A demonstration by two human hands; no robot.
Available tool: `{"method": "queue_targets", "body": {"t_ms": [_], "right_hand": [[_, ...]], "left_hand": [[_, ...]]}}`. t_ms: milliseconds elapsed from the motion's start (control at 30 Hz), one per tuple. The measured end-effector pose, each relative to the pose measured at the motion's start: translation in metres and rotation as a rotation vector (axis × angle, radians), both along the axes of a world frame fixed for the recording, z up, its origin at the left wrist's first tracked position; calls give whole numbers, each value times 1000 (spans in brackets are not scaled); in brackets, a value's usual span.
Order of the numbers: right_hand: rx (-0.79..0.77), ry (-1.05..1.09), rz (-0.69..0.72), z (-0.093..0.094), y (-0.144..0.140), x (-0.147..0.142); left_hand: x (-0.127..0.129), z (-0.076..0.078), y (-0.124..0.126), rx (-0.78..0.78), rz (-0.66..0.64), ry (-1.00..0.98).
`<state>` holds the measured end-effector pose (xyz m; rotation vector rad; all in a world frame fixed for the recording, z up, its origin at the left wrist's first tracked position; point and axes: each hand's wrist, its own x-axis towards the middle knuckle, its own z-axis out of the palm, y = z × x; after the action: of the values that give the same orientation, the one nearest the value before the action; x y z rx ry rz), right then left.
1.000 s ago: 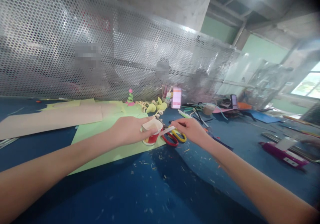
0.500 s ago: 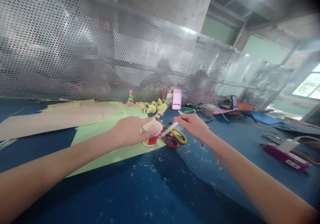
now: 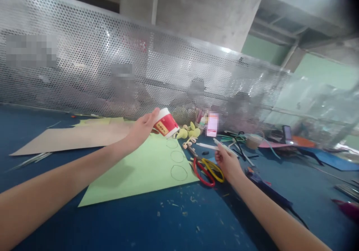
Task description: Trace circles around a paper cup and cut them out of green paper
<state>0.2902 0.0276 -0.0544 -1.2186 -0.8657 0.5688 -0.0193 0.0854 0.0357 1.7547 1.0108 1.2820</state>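
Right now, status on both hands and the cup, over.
Left hand holds red paper cup lifted, tilted over green sheet. Right hand grips white pen. Scissors lie beside right hand.

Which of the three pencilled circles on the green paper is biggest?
The one nearest the wearer, at the green paper's near right corner beside the red-handled scissors. The other two, and, are smaller, drawn farther back.

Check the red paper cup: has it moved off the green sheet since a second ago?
Yes. The left hand lifted the red paper cup, tilted, past the green sheet's far edge.
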Motion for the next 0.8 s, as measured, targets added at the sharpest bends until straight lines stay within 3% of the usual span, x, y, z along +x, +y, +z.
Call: {"method": "queue_targets", "body": {"t_ms": [233,433,533,667,800], "right_hand": [[21,-86,-40,-2,-3,-7],[39,-218,0,7,-16,-33],[15,-274,46,10,-27,-52],[-56,-450,45,13,-37,-66],[-105,-563,25,13,-40,-67]], "left_hand": [[-22,-15,41,-280,28,-173],[-41,-12,51,-343,-158,-110],[-46,-4,48,-310,-178,72],[-40,5,37,-145,-13,495],[-28,6,26,-13,32,722]]}}
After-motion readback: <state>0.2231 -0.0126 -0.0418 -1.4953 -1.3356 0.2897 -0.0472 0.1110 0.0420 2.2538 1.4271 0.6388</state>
